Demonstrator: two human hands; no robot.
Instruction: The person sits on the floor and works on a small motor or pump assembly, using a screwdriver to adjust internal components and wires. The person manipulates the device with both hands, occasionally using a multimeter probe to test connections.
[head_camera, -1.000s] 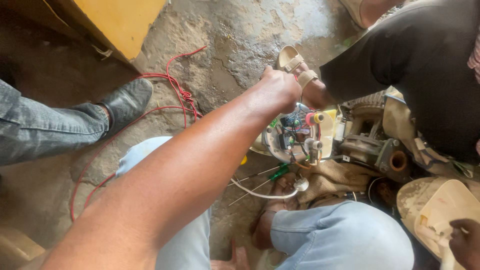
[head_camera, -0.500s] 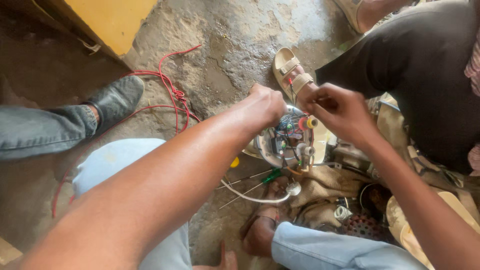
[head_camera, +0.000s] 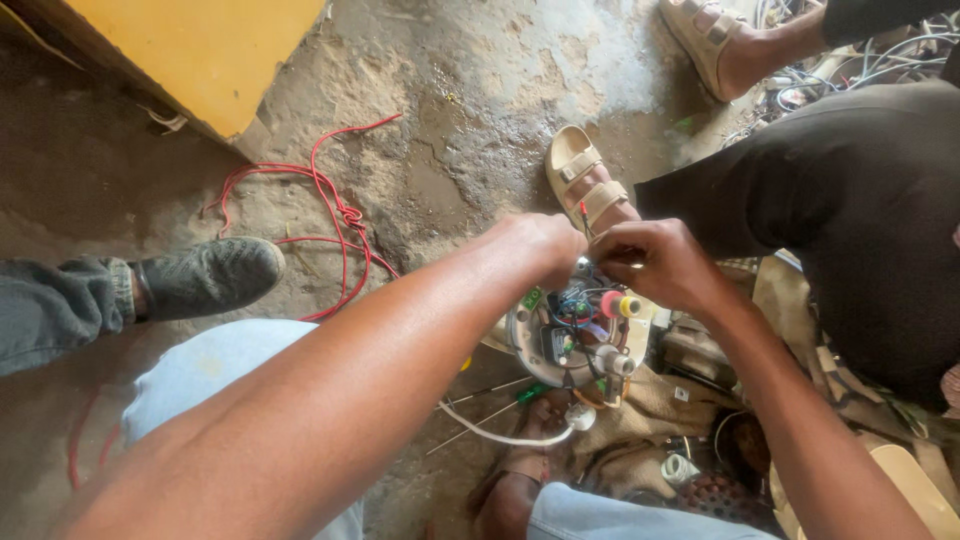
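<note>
A round grey electrical unit (head_camera: 572, 340) with a small circuit board, coloured wires and red and yellow knobs rests on the ground between my knees. My left hand (head_camera: 535, 250) reaches over its top edge, fingers curled down onto it. Close beside it, my right hand (head_camera: 655, 262) pinches at the unit's upper rim, next to a thin red wire tip (head_camera: 583, 212). What exactly the fingers grip is hidden. A white cable (head_camera: 500, 432) runs from the unit's underside.
A person in black trousers sits opposite, one sandalled foot (head_camera: 585, 180) just beyond my hands. Another person's dark shoe (head_camera: 205, 278) is at left. Red wire (head_camera: 330, 215) loops across the concrete floor. A yellow box (head_camera: 200, 50) stands at top left. Parts and cloth (head_camera: 690, 420) lie at lower right.
My right hand has come in from the right and closed up beside the left one at the unit's top edge. The view has shifted slightly, showing more of the floor.
</note>
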